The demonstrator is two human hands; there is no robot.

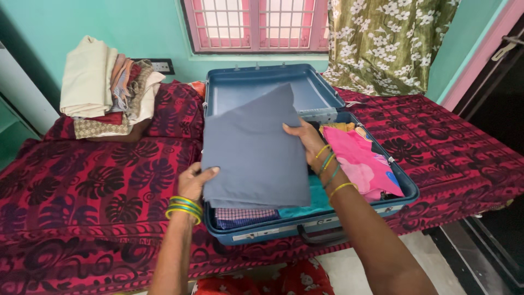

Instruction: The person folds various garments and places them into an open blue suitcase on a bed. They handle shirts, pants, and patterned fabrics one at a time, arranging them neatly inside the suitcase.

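An open blue suitcase (403, 183) lies on a bed, its lid (262, 83) raised toward the window. I hold a folded grey cloth (254, 150) tilted above the case. My left hand (195, 181) grips its lower left edge and my right hand (305, 139) grips its right edge. Both wrists wear green and yellow bangles. Under the grey cloth lie a checked blue cloth (243, 216) and a teal cloth (314, 202). A pink patterned cloth (360, 161) fills the case's right side.
The bed carries a red and black leaf-print cover (93, 191). A pile of folded clothes (106, 87) rests on a pillow (174, 112) at the back left. A green floral curtain (387, 41) hangs at the right, beside a pink-framed window (256, 24).
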